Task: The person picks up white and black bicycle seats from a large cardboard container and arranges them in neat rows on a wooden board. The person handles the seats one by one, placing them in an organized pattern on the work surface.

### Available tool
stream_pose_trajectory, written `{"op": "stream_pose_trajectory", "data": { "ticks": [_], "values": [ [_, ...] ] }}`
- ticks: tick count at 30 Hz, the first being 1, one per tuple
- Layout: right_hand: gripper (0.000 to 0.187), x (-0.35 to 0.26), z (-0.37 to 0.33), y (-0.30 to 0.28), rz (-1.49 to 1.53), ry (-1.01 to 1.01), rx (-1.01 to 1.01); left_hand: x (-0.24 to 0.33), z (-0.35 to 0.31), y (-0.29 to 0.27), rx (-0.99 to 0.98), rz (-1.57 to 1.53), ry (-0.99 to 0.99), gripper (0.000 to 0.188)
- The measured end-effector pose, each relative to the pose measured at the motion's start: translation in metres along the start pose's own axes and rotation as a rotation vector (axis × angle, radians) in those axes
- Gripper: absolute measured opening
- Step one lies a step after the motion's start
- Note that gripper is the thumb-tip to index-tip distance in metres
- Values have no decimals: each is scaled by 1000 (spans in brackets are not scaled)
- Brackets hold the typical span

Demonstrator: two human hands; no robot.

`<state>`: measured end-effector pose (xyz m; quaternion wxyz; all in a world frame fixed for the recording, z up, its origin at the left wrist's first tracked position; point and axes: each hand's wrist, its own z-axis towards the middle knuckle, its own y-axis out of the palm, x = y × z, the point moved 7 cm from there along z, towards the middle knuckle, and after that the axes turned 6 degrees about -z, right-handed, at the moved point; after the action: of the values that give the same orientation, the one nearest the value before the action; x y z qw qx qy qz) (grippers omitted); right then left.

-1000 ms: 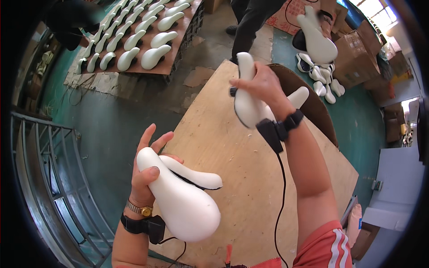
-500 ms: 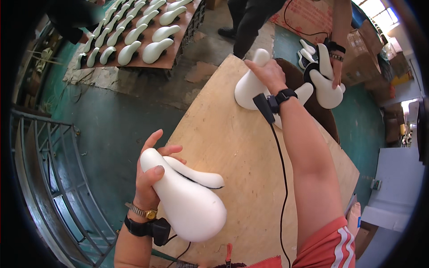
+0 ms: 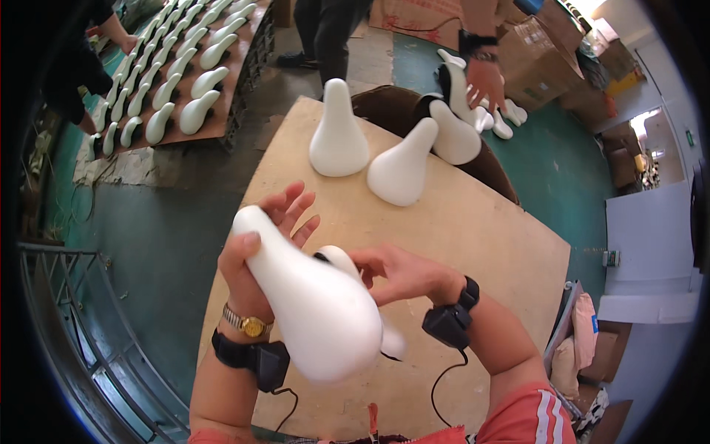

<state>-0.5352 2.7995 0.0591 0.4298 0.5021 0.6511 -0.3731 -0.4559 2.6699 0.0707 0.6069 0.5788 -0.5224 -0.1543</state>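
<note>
My left hand [image 3: 259,244] grips the narrow end of a white pear-shaped foam pad [image 3: 314,311], held above the near part of the plywood table [image 3: 481,244]. A second white pad [image 3: 340,259] lies under it, mostly hidden. My right hand [image 3: 396,270] reaches in from the right, fingers on that second pad. Two more white pads [image 3: 338,133] [image 3: 403,169] rest on the far part of the table, apart from both hands.
Another person's hand [image 3: 484,78] hovers over white pads [image 3: 455,133] on a dark brown stand beyond the table. Rows of white pads [image 3: 177,81] fill a brown rack at far left. A person's legs [image 3: 325,33] stand beyond. Cardboard boxes [image 3: 543,52] sit at far right; a metal railing [image 3: 74,333] lies at left.
My right hand let go of a pad on the far table and came back to the pads in my left hand. Another person's hand has come in at the stand.
</note>
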Motion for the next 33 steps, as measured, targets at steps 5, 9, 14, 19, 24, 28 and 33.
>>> {"op": "stream_pose_trajectory", "data": {
  "ticks": [5,9,14,19,24,28,33],
  "values": [
    [49,47,-113,-99,75,141,863,-57,49,-49,325,71,-250,49],
    [49,99,-186,-186,-479,489,1557,-77,105,-70,264,25,-292,30],
    [57,105,-151,-221,-743,688,1496,-77,132,-65,339,-77,-206,21],
    [58,56,-93,-227,-1094,412,1462,-54,125,-63,357,-103,-121,21],
    [56,26,-60,-224,-842,74,1556,-36,124,-82,419,7,-12,20],
    [54,-2,20,-116,-206,-74,635,-28,85,-25,233,288,62,21],
    [45,13,-48,-94,-194,-23,776,-65,85,31,-172,401,75,48]
  ]
}}
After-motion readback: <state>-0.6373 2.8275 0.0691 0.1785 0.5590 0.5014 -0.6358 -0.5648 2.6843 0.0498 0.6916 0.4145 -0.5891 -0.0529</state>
